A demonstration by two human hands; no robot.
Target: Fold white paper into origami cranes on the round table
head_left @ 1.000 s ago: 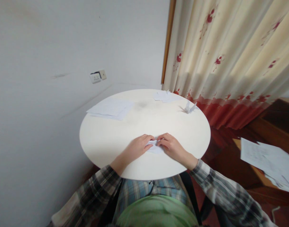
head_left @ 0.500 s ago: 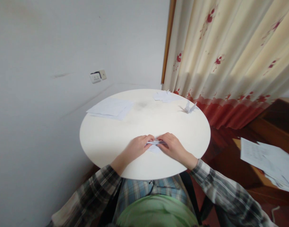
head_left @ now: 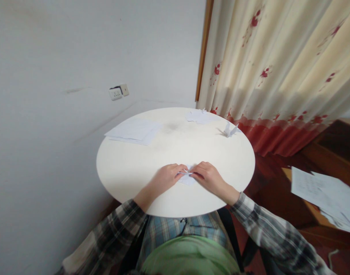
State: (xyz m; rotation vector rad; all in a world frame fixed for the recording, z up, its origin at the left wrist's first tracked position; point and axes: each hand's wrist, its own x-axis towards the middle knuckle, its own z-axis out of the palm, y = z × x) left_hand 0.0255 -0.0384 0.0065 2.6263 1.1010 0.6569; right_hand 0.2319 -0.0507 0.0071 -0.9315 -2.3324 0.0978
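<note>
A small piece of folded white paper [head_left: 187, 179] lies near the front of the round white table [head_left: 129, 168], with a raised fold along its middle. From the left, my left hand [head_left: 169, 174] pinches that fold between thumb and fingers. Opposite it, my right hand [head_left: 208, 175] grips the same paper's right side, its fingers curled. A narrow gap separates the two sets of fingertips. My fingers cover both ends of the paper, so its full shape is hidden.
White sheets [head_left: 132, 131] lie at the table's back left. Smaller paper pieces [head_left: 198, 116] rest at the back, and a folded paper crane [head_left: 230, 130] stands at the right. Beyond the right edge, papers [head_left: 324, 194] sit on wooden furniture. A wall and a curtain [head_left: 266, 76] border the table.
My right fingers have shifted slightly, and more of the paper's middle shows between my hands. Both hands still hold the paper in the same place on the table.
</note>
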